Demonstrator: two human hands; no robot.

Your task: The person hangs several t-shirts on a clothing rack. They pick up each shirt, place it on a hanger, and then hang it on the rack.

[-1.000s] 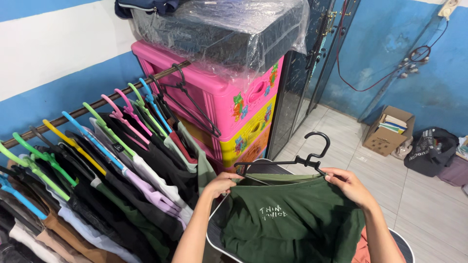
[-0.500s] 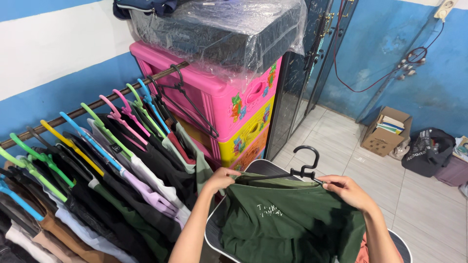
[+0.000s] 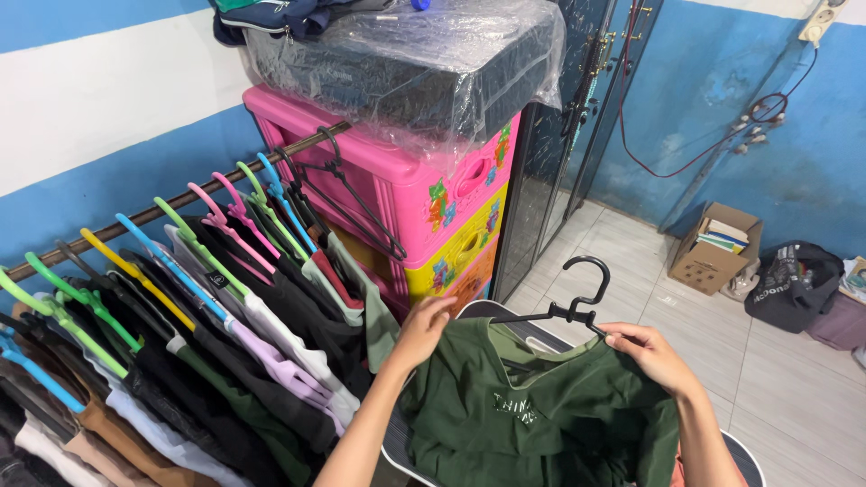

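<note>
Blue-and-white painted wall (image 3: pixel 81 99) is running along your left, and pale floor tiles (image 3: pixel 794 379) are giving you plenty of open room off to the right, out toward the cardboard box (image 3: pixel 713 248) and the black bag (image 3: pixel 794 284) by the far wall. Left side is way tighter: the metal rail (image 3: pixel 180 194) is sitting packed with shirts on bright plastic hangers (image 3: pixel 194 243), green, yellow, blue and pink, with a few empty black hangers (image 3: pixel 347 194) dangling at its far end. Right behind that, the stacked plastic drawers (image 3: pixel 451 189), glossy pink on top and yellow below, are carrying something dark wrapped in crinkly clear plastic sheet (image 3: pixel 406 54).

You're holding a dark green t-shirt (image 3: pixel 541 419), soft matte cotton with small pale lettering on the chest, over a dark rounded seat with a white rim (image 3: pixel 397 451). It's hanging between your hands, just right of the crowded rail, and a thin black hanger (image 3: pixel 564 311) is poking out of the collar, hook curling up above it.

Your left hand (image 3: pixel 424 329) is closing on the shirt's left shoulder edge, fingers curled into the fabric. Your right hand (image 3: pixel 654 356) is pinching the right shoulder right where the hanger's arm is ending, fingertips bunching cloth over it.
</note>
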